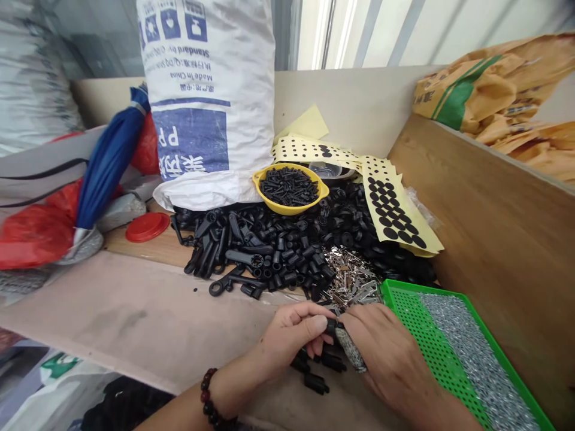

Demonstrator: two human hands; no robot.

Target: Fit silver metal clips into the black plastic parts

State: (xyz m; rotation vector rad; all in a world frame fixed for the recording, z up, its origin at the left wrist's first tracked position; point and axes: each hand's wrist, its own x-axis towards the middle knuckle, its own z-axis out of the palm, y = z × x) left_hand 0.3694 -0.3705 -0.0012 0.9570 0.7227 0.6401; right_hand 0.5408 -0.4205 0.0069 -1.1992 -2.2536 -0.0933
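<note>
Between its thumb and fingers, my left hand pinches a small black plastic cylinder. My right hand is closed beside it, around a speckled grey, wrapped-looking piece whose kind I cannot make out. The two hands meet at the cylinder, and the right fingertips are partly hidden. Under the hands, several black plastic parts lie on the brownish work surface. Just beyond the fingers is a heap of small metal clips.
Black crank-like handles and short black sleeves are piled behind the hands. A yellow bowl holds black screw-like pieces. At right stands a green tray with small metal pins. Sticker sheets, a red lid and a white sack lie further back.
</note>
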